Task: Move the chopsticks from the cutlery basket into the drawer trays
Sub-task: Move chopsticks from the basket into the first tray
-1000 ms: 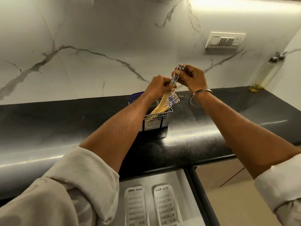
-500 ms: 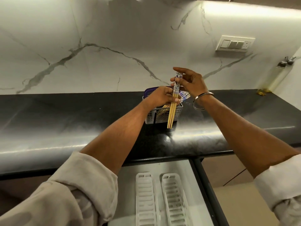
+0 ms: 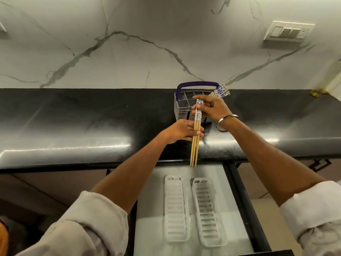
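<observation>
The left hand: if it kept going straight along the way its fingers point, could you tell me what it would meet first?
The left hand points right, gripping the chopsticks. Beyond them, it would probably meet the right forearm first, though depth is unclear.

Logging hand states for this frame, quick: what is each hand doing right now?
Left hand: closed around the middle of the chopstick bundle.
Right hand: closed, pinching the bundle's patterned top end.
</observation>
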